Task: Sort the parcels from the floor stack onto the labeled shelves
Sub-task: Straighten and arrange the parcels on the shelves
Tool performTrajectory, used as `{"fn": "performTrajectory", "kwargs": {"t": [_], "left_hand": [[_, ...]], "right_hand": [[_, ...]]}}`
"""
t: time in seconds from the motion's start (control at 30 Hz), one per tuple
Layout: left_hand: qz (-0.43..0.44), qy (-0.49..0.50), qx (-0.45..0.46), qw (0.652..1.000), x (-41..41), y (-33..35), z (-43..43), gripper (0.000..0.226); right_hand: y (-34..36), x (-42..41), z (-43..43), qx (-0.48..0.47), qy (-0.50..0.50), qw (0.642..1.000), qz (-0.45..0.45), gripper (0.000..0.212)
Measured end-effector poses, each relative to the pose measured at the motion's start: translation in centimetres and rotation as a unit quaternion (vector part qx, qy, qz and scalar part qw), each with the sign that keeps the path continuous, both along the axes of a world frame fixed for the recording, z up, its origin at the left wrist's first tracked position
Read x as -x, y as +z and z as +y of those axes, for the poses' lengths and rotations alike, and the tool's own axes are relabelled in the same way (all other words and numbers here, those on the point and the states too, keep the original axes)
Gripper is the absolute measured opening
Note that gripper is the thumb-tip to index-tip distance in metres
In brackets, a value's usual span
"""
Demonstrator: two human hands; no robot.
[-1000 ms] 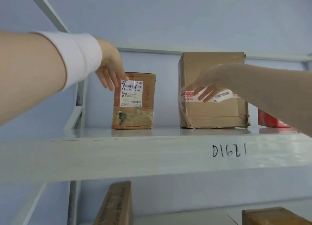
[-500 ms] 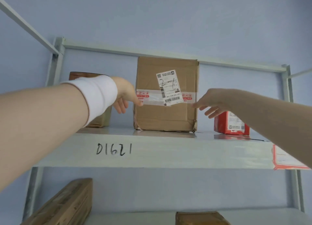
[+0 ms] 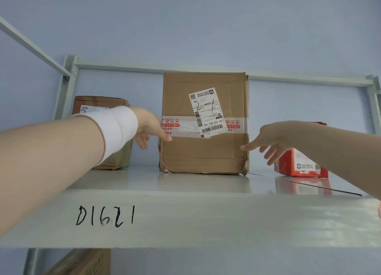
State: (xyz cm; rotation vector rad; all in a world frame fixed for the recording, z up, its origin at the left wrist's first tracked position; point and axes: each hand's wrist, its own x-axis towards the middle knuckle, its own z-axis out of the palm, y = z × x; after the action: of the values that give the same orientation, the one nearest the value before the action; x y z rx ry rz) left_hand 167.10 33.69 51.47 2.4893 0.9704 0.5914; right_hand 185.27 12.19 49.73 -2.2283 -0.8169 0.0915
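Grey shelf [image 3: 206, 219] bears a brown parcel [image 3: 204, 153]; left hand [image 3: 150, 126], right hand [image 3: 272, 138] flank it, grips wide

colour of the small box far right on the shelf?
Red box with a white label, seen in the head view.

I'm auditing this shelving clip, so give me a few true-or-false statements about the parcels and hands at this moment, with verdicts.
1. The large brown box stands on the shelf marked D1621. True.
2. The red box sits to the left of the large brown box. False: it sits to its right, partly behind the right hand.
3. The left hand has a white wristband at its wrist. True.
4. The right hand grips the red box. False: its fingers stretch toward the large brown box's right edge and hold nothing.
5. A smaller brown box stands to the left of the large brown box. True.
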Motion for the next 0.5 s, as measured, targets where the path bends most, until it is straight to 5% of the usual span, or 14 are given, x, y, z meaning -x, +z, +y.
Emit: {"fn": "performTrajectory", "kwargs": {"t": [0.27,0.5], "left_hand": [[-0.03,-0.06,0.142,0.988,-2.4,-1.3,2.0,0.083],[-0.049,-0.098,0.145,0.983,-3.3,-2.4,2.9,0.05]], "right_hand": [[-1.1,-2.7,2.6,-0.039,0.012,0.997,0.073,0.091],[-2.9,-3.8,3.7,-0.044,0.048,0.994,0.091,0.043]]}}
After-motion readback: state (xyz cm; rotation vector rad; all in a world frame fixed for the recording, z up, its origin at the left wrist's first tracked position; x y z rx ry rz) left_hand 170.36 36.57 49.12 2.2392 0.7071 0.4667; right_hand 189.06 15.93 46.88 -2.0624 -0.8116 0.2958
